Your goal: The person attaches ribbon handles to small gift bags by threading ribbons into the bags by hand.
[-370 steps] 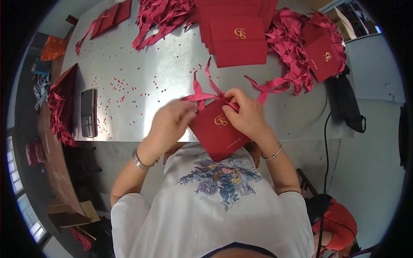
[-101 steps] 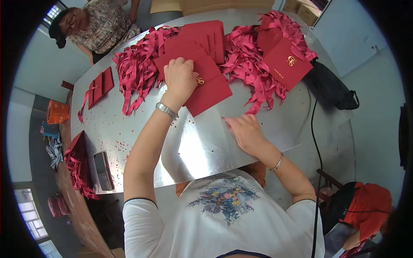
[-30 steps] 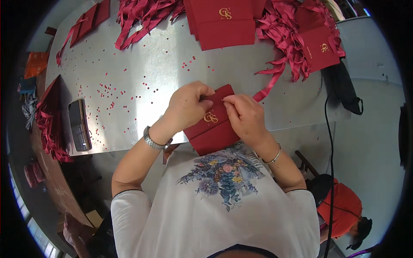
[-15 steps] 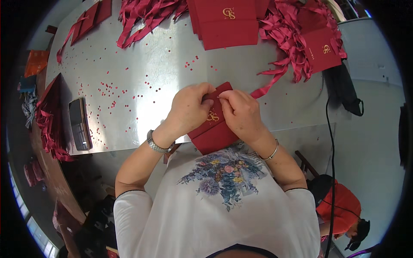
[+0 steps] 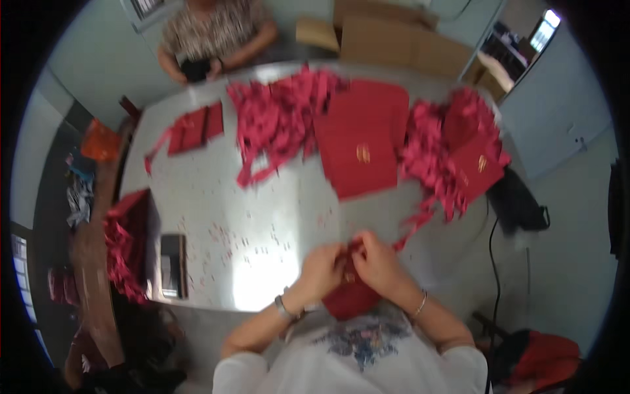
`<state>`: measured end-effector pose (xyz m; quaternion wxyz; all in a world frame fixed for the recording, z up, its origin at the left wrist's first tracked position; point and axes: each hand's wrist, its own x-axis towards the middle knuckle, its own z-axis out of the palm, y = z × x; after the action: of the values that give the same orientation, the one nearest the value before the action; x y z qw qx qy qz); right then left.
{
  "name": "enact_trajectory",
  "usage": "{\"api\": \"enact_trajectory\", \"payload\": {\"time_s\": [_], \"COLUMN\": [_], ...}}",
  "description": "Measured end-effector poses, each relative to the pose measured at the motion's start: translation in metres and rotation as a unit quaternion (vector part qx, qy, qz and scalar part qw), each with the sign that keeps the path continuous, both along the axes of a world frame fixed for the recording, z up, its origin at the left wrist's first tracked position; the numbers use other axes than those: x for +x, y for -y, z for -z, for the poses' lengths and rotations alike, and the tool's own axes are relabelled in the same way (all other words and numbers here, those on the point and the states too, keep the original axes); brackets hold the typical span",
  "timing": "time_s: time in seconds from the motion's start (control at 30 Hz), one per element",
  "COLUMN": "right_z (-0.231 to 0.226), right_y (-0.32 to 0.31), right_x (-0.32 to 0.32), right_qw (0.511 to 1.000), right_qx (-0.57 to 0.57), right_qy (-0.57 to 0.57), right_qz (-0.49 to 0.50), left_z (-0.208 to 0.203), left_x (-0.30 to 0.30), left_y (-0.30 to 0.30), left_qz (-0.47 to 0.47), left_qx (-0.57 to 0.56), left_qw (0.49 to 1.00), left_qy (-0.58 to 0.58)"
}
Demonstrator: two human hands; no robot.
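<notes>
Close to the table's near edge, both my hands hold one dark red paper envelope (image 5: 352,300) with a small gold print on it. My left hand (image 5: 321,270) grips its upper left side, fingers closed. On the upper right, my right hand (image 5: 382,264) is pinched shut beside the left fingertips. A red ribbon (image 5: 415,234) runs from behind the right hand toward the pile at the right. Motion blur and the fingers hide whether the ribbon passes through the envelope.
Ribbon heaps (image 5: 279,121) flank stacked red envelopes (image 5: 361,148) at the far side; more envelopes (image 5: 125,246) lie left, beside a phone (image 5: 173,266). Red paper dots dot the metal table (image 5: 262,210). A black cable (image 5: 493,262) hangs right. Another person (image 5: 216,33) sits across, near cardboard boxes (image 5: 400,46).
The view has tilted up, bringing the person across and the boxes into sight, and everything sits lower in the picture. My hands still hold the envelope in much the same pinch.
</notes>
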<state>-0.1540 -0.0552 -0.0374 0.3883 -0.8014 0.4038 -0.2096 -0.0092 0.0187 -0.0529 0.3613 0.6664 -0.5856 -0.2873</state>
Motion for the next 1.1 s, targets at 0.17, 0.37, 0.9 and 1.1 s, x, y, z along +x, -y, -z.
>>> {"api": "enact_trajectory", "payload": {"time_s": [0.17, 0.37, 0.9, 1.1], "right_z": [0.007, -0.004, 0.001, -0.001], "right_y": [-0.014, -0.008, -0.013, -0.012], "right_x": [-0.003, 0.006, -0.018, -0.026], "right_qw": [0.996, 0.985, 0.987, 0.985], "right_qx": [-0.090, -0.110, -0.137, -0.130], "right_qy": [-0.016, -0.120, 0.027, 0.070], "right_qz": [-0.003, -0.065, -0.073, -0.086], "left_z": [0.003, -0.007, -0.010, -0.012], "left_x": [-0.005, -0.011, 0.034, 0.027], "left_y": [-0.011, -0.010, 0.021, 0.029], "left_qz": [0.001, -0.024, 0.208, 0.256], "left_qx": [-0.033, -0.049, 0.074, -0.021], "left_qw": [0.999, 0.994, 0.964, 0.966], "left_qy": [0.040, 0.100, -0.148, 0.026]}}
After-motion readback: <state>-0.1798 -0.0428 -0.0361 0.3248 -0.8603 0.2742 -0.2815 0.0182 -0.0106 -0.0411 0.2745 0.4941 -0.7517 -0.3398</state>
